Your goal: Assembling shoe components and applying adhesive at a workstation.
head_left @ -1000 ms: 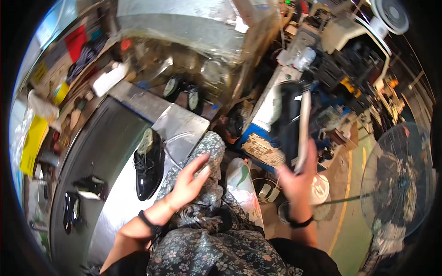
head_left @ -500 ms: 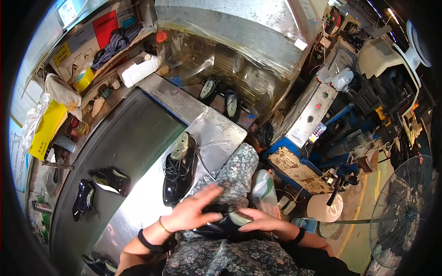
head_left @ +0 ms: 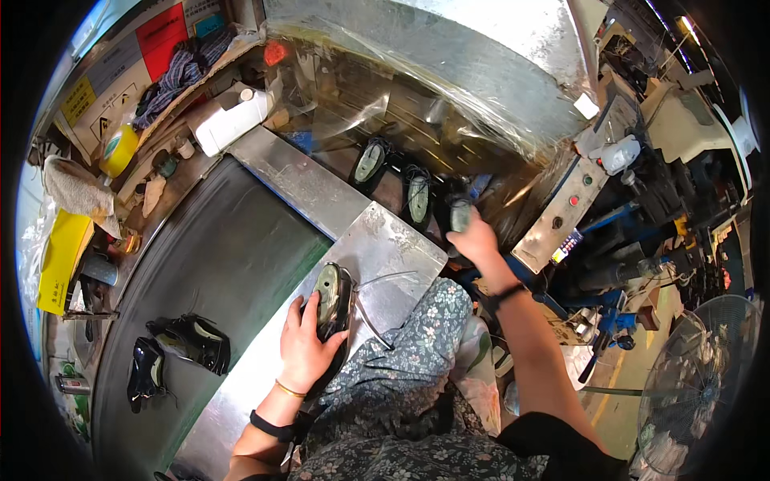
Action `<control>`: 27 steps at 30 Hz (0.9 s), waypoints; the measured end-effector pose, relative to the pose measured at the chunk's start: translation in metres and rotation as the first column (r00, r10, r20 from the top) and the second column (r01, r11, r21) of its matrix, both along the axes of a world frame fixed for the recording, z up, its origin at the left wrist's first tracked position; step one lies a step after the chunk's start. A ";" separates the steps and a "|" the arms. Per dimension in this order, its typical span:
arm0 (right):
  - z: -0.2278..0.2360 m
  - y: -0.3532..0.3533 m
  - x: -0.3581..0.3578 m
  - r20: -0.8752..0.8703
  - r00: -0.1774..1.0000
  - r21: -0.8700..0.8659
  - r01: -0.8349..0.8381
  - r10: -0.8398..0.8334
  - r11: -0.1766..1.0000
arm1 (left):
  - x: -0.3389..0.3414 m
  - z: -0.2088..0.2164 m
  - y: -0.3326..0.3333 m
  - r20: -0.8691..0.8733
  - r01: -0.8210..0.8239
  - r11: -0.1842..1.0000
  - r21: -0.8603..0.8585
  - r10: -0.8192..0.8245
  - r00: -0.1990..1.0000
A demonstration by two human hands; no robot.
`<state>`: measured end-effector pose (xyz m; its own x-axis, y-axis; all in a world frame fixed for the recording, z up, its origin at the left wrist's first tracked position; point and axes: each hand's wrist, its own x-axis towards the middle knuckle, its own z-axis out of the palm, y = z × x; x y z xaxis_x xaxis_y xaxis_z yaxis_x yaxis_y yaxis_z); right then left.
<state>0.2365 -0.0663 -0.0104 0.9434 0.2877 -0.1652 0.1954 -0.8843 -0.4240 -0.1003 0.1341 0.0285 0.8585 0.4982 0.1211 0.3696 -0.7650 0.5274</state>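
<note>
On the metal plate in front of me stands a black shoe [head_left: 328, 290] with a pale green form showing in its opening. My left hand [head_left: 303, 346] is wrapped over this shoe, fingers on one side and thumb on the other. Farther off to the right, my outstretched right hand [head_left: 478, 239] grips another black shoe [head_left: 459, 213] by its heel end, at the mouth of the plastic-curtained machine. Two more black shoes, a left one [head_left: 370, 161] and a right one [head_left: 418, 197], stand beside it, also with pale green forms in them.
A dark belt [head_left: 265, 216] at left carries a pair of glossy black shoes [head_left: 192, 343]. Behind it, a white jug [head_left: 233, 120] sits on a cluttered shelf. To the right are a control panel [head_left: 553, 216] with buttons and a caged fan [head_left: 698, 385].
My right hand has gone from my lap to the machine's mouth with a shoe. My left hand has moved from above my lap onto the shoe on the metal plate.
</note>
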 end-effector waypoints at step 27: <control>0.215 -0.316 -0.168 0.267 0.907 0.661 0.074 -0.326 0.746 | -0.036 -0.001 -0.099 0.167 0.217 0.202 -0.955 -0.237 0.957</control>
